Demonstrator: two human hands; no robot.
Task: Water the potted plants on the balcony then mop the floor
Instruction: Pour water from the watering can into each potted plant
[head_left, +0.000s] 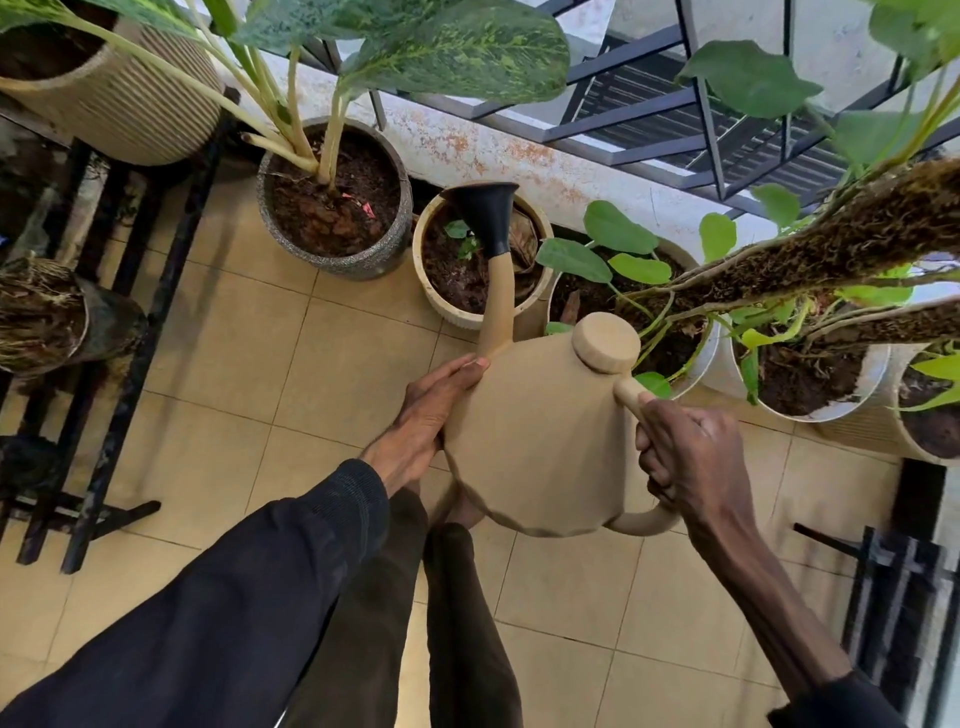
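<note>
Watering can (540, 441), matte beige and faceted: right hand (691, 457) grips its handle (644, 524), left hand (426, 421) presses flat.

A black metal rack (166, 291) runs down the left edge, its thin bars and crosspieces scuffed and dusty, with one flat foot sticking out toward the middle. Along the top, a pale ledge (519, 150) blotched with rusty orange stains slants from the upper middle toward the right, and a dark railing (709, 130) of crossing bars rises just behind it, with slats (763, 150) showing through. A second black frame (904, 582) stands at the lower right edge, blurred.
</note>
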